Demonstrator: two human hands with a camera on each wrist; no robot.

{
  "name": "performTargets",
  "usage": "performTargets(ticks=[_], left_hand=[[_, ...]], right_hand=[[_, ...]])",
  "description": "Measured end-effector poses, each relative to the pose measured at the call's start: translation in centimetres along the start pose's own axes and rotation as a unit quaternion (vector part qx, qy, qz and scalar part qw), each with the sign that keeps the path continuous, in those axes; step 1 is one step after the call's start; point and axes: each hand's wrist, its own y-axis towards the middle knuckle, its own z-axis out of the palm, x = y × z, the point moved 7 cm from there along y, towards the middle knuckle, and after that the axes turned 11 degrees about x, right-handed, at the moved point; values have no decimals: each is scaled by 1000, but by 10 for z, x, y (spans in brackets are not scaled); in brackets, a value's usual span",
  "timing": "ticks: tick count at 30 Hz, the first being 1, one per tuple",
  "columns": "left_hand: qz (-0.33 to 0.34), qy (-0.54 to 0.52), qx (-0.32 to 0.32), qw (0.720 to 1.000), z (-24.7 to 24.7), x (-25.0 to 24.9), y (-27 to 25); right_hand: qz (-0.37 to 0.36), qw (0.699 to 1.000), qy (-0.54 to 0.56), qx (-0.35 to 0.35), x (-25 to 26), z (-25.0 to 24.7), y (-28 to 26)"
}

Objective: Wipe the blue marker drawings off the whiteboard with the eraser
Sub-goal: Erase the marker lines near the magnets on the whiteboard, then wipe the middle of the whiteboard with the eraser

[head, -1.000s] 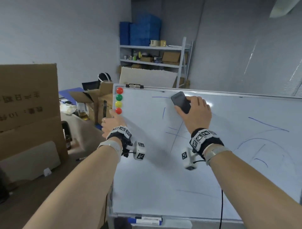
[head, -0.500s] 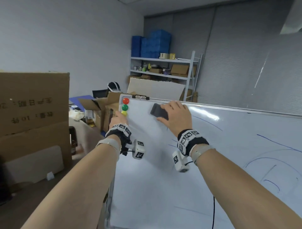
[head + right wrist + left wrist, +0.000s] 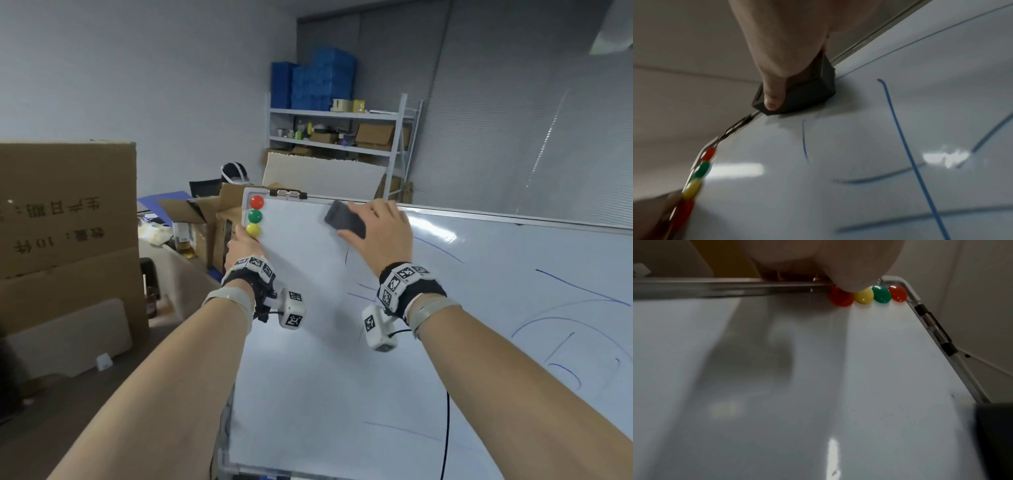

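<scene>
Four round magnets (image 3: pixel 255 216) lined the whiteboard (image 3: pixel 308 359) at its left edge, which the left hand (image 3: pixel 239 248) gripped, while further right the right hand (image 3: pixel 380 236) clasped the dark eraser (image 3: pixel 344 219) against the board's top edge, with blue marker lines (image 3: pixel 579 291) beyond.

cardboard box (image 3: pixel 65 212) | dark print, upside down, chinese characters plus "10" | wrist bands (image 3: pixel 399 279) | square black-white markers
</scene>
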Motion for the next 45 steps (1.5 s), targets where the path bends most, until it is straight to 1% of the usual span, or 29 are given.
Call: performTargets(ticks=[2,4,6,7,9,10,11,12,15,16,17,19,23,25,27,28,30,31,32,33,34,35,36,38,39,40,41,43,45], left_hand=[[-6,-8,-1,1000,2,3,0],[-15,-36,8,999,3,9,2],[-39,-95,16,995,1,16,3],[-47,-116,20,992,-1,19,3],[-51,-129,26,990,-2,21,3],[-50,-127,27,990,-2,21,2],[-46,-124,28,991,-2,20,2],[-44,-117,30,992,-2,20,2],[-57,-119,30,991,-3,26,4],[-57,-129,26,990,-2,28,4],[-52,-137,21,989,0,29,3],[-50,-155,2,987,8,33,1],[-53,-176,-44,982,16,41,4],[-51,-167,-49,983,18,45,8],[-47,-156,-56,985,19,47,10],[-45,-154,-58,985,19,47,9],[-45,-151,-69,985,18,46,6],[-50,-153,-88,983,16,45,3],[-55,-153,-116,980,13,44,-3],[-46,-146,-152,976,9,37,-12],[-15,-120,-191,974,5,26,-23],[44,-74,-222,971,2,9,-34],[122,-16,-236,964,4,-15,-43],[266,112,-208,935,21,-66,-57],[315,152,-179,920,33,-88,-59],[346,175,-143,910,46,-106,-61],[362,194,-109,905,58,-119,-60],[356,247,-60,899,81,-133,-55],[340,299,-56,890,93,-138,-48]], right_hand=[[39,999,-5,-23,-14,-9,3],[37,999,-16,-25,-5,-4,5],[11,1000,-5,-16,17,8,5],[-16,1000,1,-7,32,15,5],[-74,997,-6,12,59,26,4],[-89,996,-17,22,67,28,4],[-87,995,-29,29,68,27,6],[-65,997,-38,29,63,23,9],[57,998,-11,0,17,3,10],[73,997,-3,-7,2,-2,7],[70,998,-2,-5,-8,-2,2],[39,999,5,13,-12,4,-14],[-23,996,55,72,11,38,-60],[-48,994,35,95,22,48,-74],[-51,994,1,92,17,41,-71],[-22,997,-10,77,5,32,-66],[97,995,1,35,-32,9,-58],[159,987,19,16,-52,-2,-57],[201,979,37,-2,-67,-9,-57],[218,975,47,-17,-75,-14,-57],[216,975,47,-27,-76,-17,-57],[200,978,42,-33,-73,-18,-55],[180,982,34,-38,-67,-18,-52],[147,988,26,-45,-56,-20,-43],[135,990,28,-42,-53,-21,-38],[123,992,29,-29,-50,-20,-32],[108,994,24,-11,-49,-19,-28],[92,995,9,20,-49,-14,-24],[109,994,6,24,-57,-10,-29]])
